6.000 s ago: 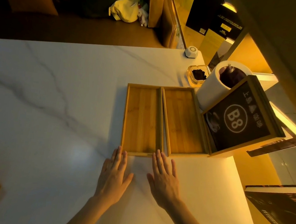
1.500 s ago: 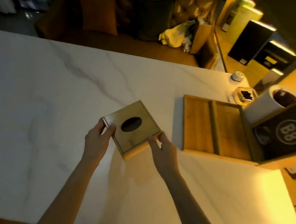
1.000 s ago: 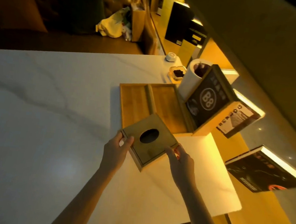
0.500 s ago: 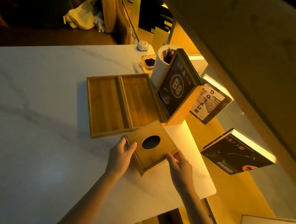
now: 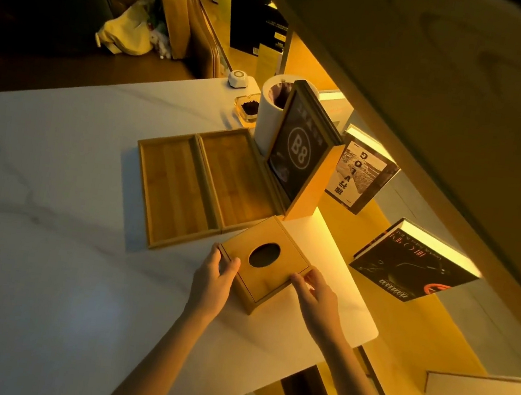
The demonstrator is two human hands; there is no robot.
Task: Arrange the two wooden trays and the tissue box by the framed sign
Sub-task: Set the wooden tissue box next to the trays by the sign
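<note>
Two shallow wooden trays, a left tray (image 5: 174, 191) and a right tray (image 5: 238, 178), lie side by side on the white marble table (image 5: 53, 203), against the framed sign marked B8 (image 5: 298, 151). A square wooden tissue box (image 5: 271, 271) with an oval hole on top sits at the trays' near right corner, turned diagonally, just in front of the sign. My left hand (image 5: 213, 282) grips its left corner and my right hand (image 5: 317, 296) grips its right corner. No tissue shows in the hole.
Behind the sign stand a white paper roll (image 5: 268, 115), a glass ashtray (image 5: 247, 107) and a small white device (image 5: 237, 79). Books (image 5: 409, 261) lean on a lit shelf to the right. The table's right edge runs close behind my right hand.
I picked up the tissue box from mid-table and carried it right to the trays' near right corner by the sign. Over the last half second it has barely moved.
</note>
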